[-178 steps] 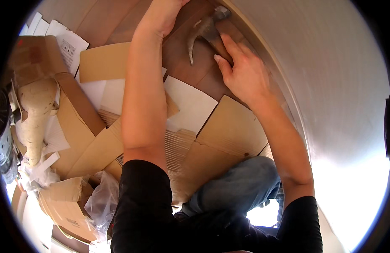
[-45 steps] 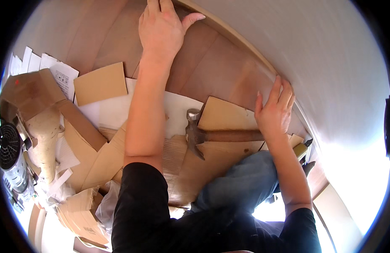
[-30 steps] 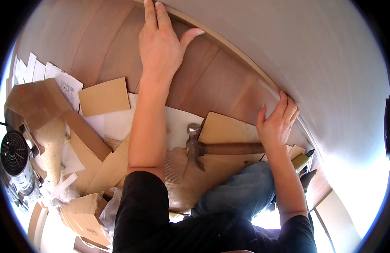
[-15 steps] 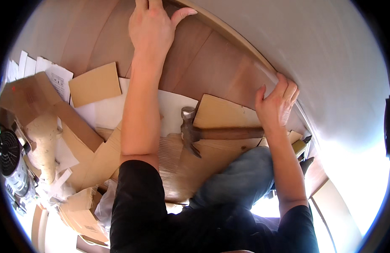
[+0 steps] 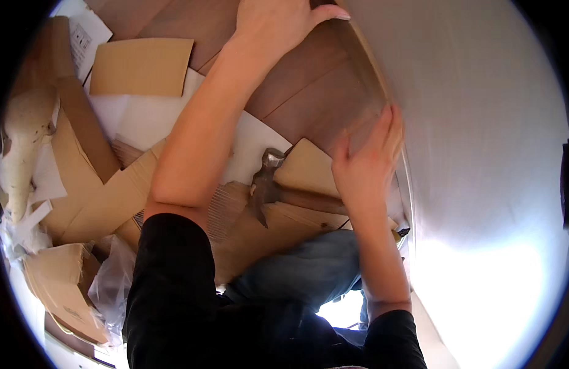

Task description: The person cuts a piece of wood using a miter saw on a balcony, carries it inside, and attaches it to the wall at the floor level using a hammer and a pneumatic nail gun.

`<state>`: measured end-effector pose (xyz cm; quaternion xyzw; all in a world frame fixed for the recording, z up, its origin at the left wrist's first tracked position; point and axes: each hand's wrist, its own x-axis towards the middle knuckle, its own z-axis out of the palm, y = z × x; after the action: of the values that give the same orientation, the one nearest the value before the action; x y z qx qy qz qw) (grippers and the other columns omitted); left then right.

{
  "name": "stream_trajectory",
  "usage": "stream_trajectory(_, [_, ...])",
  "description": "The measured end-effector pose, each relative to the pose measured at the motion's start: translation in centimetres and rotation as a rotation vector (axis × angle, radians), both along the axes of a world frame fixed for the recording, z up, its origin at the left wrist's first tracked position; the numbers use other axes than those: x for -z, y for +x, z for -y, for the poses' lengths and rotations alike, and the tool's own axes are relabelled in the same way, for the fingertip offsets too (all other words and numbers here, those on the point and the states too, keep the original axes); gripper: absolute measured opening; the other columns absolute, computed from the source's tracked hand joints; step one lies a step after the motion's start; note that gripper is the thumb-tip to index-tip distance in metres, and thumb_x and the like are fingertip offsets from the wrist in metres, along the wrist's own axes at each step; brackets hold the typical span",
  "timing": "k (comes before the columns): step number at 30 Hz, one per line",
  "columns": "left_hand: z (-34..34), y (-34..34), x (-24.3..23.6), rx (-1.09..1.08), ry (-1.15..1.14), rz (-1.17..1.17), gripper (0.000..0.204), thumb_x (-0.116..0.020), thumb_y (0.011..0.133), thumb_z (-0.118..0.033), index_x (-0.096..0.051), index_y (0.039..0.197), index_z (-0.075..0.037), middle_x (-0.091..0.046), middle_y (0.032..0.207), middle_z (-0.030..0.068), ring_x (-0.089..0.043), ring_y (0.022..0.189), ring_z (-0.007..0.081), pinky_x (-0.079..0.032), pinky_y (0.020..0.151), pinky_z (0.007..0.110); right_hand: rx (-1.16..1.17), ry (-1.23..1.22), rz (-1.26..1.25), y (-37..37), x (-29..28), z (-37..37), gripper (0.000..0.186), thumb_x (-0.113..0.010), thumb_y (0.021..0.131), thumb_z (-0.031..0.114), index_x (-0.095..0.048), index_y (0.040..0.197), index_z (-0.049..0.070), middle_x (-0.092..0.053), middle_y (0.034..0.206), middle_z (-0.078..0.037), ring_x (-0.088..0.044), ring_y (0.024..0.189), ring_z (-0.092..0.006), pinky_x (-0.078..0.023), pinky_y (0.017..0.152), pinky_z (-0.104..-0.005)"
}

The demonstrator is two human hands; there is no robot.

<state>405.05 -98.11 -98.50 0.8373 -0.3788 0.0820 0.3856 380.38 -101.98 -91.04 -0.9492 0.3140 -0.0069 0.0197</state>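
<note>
My left hand reaches to the top of the view, thumb stretched sideways to a pale strip along the foot of a grey-white panel; its other fingers are mostly cut off by the picture's edge. Lower along the same strip is my right hand, open, its fingers extended and its fingertips at the strip. Neither hand shows anything held. Left of my right wrist, a claw hammer with a wooden handle lies on cardboard; my right hand and wrist cover the end of its handle.
Brown wooden flooring runs beside the strip. A flat cardboard piece, white sheets and larger cardboard lie left. A torn box and a clear plastic bag are lower left. My jeans-clad leg rests near the hammer.
The whole view has turned, so the strip stands steeper and the clutter has shifted left. My right hand's fingers have straightened from a bent hold on the edge. The hammer still lies on the cardboard.
</note>
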Motion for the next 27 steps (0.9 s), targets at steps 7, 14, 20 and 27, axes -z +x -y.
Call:
stream_trajectory(7, [0.3, 0.1, -0.4, 0.037, -0.159, -0.085, 0.097, -0.09, 0.075, -0.039, -0.045, 0.143, 0.014, -0.042, 0.152, 0.0265, -0.049, 0.137, 0.0425, -0.046, 0.113, 0.044, -0.007, -0.184, 0.148, 5.9, 3.9, 0.2, 0.075, -0.074, 0.08, 0.018, -0.043, 0.142, -0.013, -0.045, 0.137, -0.03, -0.048, 0.122, -0.0492, -0.045, 0.106, -0.0554])
stream_trajectory(14, [0.3, -0.1, -0.1, 0.002, -0.142, -0.052, 0.096, -0.091, 0.074, -0.036, -0.045, 0.141, 0.014, -0.042, 0.151, 0.027, -0.05, 0.136, 0.0436, -0.046, 0.112, 0.045, 0.024, -0.411, 0.127, 7.1, 5.7, 1.5, 0.065, -0.077, 0.075, 0.019, -0.052, 0.128, -0.007, -0.049, 0.118, -0.021, -0.051, 0.101, -0.0374, -0.047, 0.084, -0.0486])
stream_trajectory(20, [0.5, 0.0, 0.0, 0.029, -0.196, -0.025, 0.096, -0.091, 0.073, -0.036, -0.046, 0.14, 0.014, -0.044, 0.15, 0.0271, -0.051, 0.133, 0.045, -0.048, 0.111, 0.045, 0.024, -0.457, 0.203, 6.9, 5.7, 2.3, 0.05, -0.074, 0.074, 0.016, -0.055, 0.117, -0.003, -0.048, 0.108, -0.017, -0.05, 0.093, -0.036, -0.043, 0.077, -0.0482])
stream_trajectory(27, [0.2, -0.2, -0.6, -0.02, -0.122, -0.056, 0.095, -0.089, 0.073, -0.041, -0.047, 0.14, 0.012, -0.045, 0.149, 0.0253, -0.055, 0.13, 0.0432, -0.051, 0.107, 0.046, -0.02, -0.454, 0.158, 6.6, 5.7, 2.5, 0.053, -0.072, 0.077, 0.016, -0.054, 0.122, -0.005, -0.048, 0.111, -0.018, -0.049, 0.095, -0.037, -0.044, 0.079, -0.0488])
